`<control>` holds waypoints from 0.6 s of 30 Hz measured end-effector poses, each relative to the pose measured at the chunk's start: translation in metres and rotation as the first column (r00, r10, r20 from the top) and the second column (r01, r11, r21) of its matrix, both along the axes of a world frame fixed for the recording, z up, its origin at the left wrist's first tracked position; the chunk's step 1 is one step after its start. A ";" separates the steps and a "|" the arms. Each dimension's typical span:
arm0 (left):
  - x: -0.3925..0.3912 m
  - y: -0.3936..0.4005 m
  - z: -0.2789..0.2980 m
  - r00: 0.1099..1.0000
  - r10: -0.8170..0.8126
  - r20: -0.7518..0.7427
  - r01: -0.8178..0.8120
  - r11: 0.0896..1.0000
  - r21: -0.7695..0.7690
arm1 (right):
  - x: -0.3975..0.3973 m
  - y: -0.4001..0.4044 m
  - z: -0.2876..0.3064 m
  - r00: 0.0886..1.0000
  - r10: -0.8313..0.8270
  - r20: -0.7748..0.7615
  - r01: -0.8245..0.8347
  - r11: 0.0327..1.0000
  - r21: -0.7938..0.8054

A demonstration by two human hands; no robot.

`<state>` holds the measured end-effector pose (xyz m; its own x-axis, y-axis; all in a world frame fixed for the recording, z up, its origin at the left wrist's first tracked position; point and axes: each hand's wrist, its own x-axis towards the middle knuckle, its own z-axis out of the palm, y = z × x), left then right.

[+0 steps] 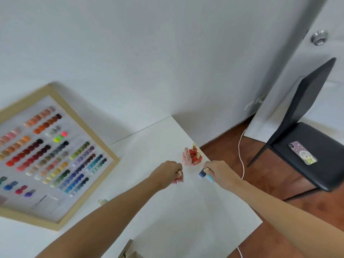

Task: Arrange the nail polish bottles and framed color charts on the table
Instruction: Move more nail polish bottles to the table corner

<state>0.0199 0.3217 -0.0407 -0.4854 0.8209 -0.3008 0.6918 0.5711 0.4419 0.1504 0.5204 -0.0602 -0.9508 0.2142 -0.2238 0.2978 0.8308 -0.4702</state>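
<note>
A wood-framed color chart (61,159) leans against the wall at the left of the white table (186,211). Near the table's far right corner stand two red bottles with gold caps (194,155) and a pink bottle (187,159). My left hand (167,172) is closed around red nail polish bottles (178,178) just left of that group. My right hand (217,171) grips blue nail polish bottles (204,175), one dark and one light, just right of it. A pale green bottle (102,201) peeks out behind my left forearm.
The table's right edge runs close to the standing bottles. Beyond it are a wooden floor, a white cable (242,159) and a black chair (305,146) with a phone (302,153) on the seat. A wooden frame corner (128,250) shows at the bottom edge.
</note>
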 end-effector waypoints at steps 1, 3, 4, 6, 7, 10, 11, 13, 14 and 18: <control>0.000 0.008 -0.001 1.000 0.002 -0.012 -0.002 1.000 -0.013 | -0.001 0.004 -0.001 1.000 0.008 0.003 -0.008 1.000 -0.003; -0.001 0.020 -0.005 1.000 0.009 -0.028 -0.010 1.000 -0.029 | -0.003 0.008 -0.004 1.000 0.026 0.008 -0.026 1.000 -0.009; -0.001 0.026 -0.007 0.999 0.012 -0.034 -0.013 0.999 -0.032 | -0.005 0.009 -0.005 0.999 0.033 0.010 -0.033 0.999 -0.012; 0.000 0.035 -0.011 0.999 0.016 -0.034 -0.017 0.999 -0.034 | -0.009 0.011 -0.008 0.998 0.055 0.014 -0.055 0.998 0.001; 0.000 0.039 -0.013 0.999 0.019 -0.034 -0.020 0.999 -0.035 | -0.011 0.011 -0.009 0.997 0.070 0.019 -0.070 0.997 0.015; 0.001 0.048 -0.016 0.997 0.018 -0.072 -0.023 0.998 -0.064 | -0.017 0.010 -0.014 0.995 0.101 0.026 -0.102 0.994 0.039; 0.001 0.050 -0.016 0.996 0.018 -0.082 -0.024 0.997 -0.077 | -0.018 0.010 -0.015 0.994 0.105 0.020 -0.106 0.994 0.041; 0.000 0.054 -0.016 0.995 0.027 -0.094 -0.036 0.994 -0.101 | -0.020 0.011 -0.018 0.995 0.103 0.004 -0.103 0.994 0.040; -0.001 0.054 -0.016 0.994 0.029 -0.105 -0.041 0.993 -0.110 | -0.021 0.011 -0.020 0.995 0.098 -0.004 -0.098 0.994 0.038; -0.001 0.055 -0.019 0.994 0.038 -0.107 -0.051 0.992 -0.117 | -0.022 0.013 -0.024 0.996 0.084 -0.019 -0.084 0.996 0.012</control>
